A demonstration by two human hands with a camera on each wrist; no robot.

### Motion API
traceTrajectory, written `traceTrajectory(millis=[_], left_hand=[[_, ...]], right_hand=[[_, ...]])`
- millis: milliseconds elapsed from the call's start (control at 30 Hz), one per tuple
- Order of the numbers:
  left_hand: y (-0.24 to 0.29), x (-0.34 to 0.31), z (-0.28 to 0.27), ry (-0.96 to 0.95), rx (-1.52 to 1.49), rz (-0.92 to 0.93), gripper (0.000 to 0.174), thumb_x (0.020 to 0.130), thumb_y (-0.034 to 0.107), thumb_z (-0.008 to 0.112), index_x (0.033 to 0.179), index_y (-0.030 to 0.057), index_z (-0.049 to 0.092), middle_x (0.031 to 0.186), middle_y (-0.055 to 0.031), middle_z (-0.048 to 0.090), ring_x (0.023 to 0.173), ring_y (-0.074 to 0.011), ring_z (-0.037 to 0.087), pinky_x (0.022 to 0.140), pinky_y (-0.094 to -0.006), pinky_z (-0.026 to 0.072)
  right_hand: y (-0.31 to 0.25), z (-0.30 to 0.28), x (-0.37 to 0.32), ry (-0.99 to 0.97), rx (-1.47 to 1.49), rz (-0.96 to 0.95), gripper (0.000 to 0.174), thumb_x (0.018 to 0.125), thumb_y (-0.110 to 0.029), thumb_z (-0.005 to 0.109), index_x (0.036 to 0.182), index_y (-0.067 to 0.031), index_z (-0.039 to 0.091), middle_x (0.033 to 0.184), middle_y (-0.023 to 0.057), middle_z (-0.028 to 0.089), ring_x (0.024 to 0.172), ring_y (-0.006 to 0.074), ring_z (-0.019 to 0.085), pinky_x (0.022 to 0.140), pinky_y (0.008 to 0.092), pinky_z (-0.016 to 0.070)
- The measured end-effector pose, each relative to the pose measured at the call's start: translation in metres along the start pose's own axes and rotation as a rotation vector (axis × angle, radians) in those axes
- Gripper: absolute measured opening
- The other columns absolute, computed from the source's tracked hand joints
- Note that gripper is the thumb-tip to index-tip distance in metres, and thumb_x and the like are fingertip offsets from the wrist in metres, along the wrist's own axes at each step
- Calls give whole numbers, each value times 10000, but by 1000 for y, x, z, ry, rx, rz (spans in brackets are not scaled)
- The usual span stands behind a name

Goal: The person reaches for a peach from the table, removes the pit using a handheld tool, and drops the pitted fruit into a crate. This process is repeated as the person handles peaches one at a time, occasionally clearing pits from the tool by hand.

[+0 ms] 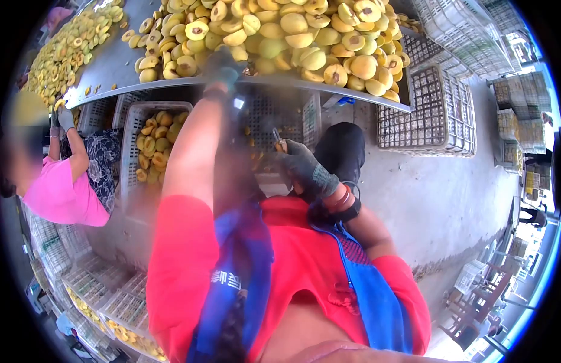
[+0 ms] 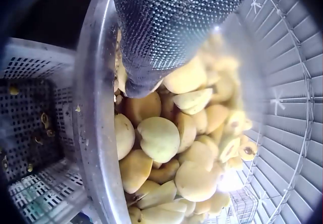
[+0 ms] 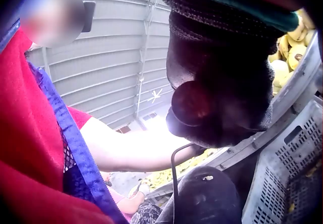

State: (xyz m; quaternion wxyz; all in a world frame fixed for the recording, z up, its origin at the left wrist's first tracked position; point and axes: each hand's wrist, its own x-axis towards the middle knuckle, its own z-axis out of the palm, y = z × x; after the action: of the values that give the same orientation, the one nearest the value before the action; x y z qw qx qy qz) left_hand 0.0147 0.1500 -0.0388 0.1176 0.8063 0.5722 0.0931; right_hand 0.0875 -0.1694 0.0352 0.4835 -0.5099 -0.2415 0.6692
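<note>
My left hand [image 1: 223,68], in a dark knit glove, reaches over the metal table edge to a heap of yellow peach halves [image 1: 298,41]. In the left wrist view the gloved fingers [image 2: 151,47] point down at the fruit, one straight fingertip right beside a peach [image 2: 144,108]; the other fingertips are hidden. My gloved right hand [image 1: 304,170] grips a small pitting tool [image 1: 277,140] above my lap, apart from the heap. The right wrist view shows the round end of its handle [image 3: 194,103] in the fist and a bent metal loop [image 3: 174,183] sticking out below.
Under the table's metal rim [image 1: 256,79] stand a crate of peach halves [image 1: 155,142] and a grey crate [image 2: 38,118] holding a few scraps. Another crate [image 1: 425,112] stands right. A person in pink [image 1: 66,193] works at the left beside more fruit [image 1: 75,54].
</note>
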Motion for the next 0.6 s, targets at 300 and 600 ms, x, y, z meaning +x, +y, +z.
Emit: traceTrajectory(millis=[300, 600], left_hand=[[-23, -31, -1, 184, -792, 184, 516, 776, 279, 693, 1176, -5, 534, 1115, -172, 600, 1008, -323, 586, 854, -373, 475], [-2, -128, -60, -246, -693, 548, 535, 913, 215, 537, 1371, -16, 384, 1261, -166, 534, 1094, -256, 569, 934, -371, 484]], right_hand=[[-8, -4, 3, 120, -163, 20, 102, 887, -136, 581, 843, -66, 523, 586, 7, 489, 414, 99, 458, 369, 261, 381], [7, -19, 17, 276, -388, -379, 216, 847, -163, 651, 974, -39, 530, 674, 84, 576, 570, 199, 581, 541, 350, 473]])
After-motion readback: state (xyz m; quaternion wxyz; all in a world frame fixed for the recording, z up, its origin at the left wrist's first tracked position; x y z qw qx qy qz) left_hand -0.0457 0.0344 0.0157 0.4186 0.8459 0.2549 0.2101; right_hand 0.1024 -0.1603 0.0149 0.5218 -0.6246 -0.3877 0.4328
